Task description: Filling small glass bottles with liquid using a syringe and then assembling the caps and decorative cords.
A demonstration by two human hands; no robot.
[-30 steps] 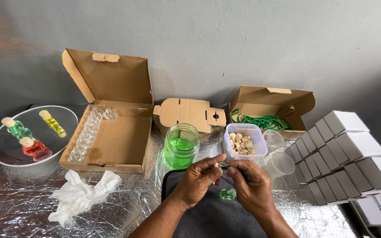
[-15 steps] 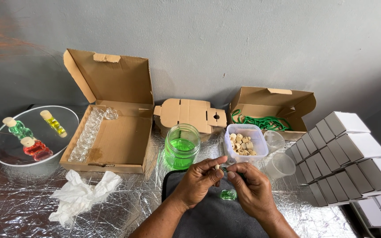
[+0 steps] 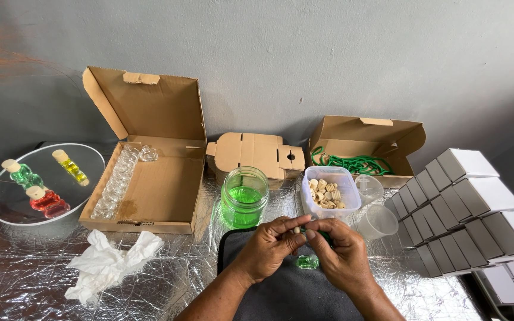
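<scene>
My left hand (image 3: 269, 246) and my right hand (image 3: 341, 252) meet over a dark cloth (image 3: 287, 291) at the near edge of the table. Between their fingertips they hold a small bear-shaped glass bottle of green liquid (image 3: 308, 261) with a cork (image 3: 297, 229) at its top and a bit of green cord. Just behind the hands stand a glass jar of green liquid (image 3: 244, 197) and a clear tub of corks (image 3: 329, 193).
An open cardboard box (image 3: 150, 178) with a row of empty glass bottles lies at the left. A round tray (image 3: 7, 208) holds three filled bottles. Crumpled tissue (image 3: 111, 264) lies on the foil. Another box (image 3: 364, 145) holds green cord. Grey and white small boxes (image 3: 459, 208) crowd the right.
Both hands have stayed together over the cloth, fingers shifting slightly on the small bottle. Nothing else moved.
</scene>
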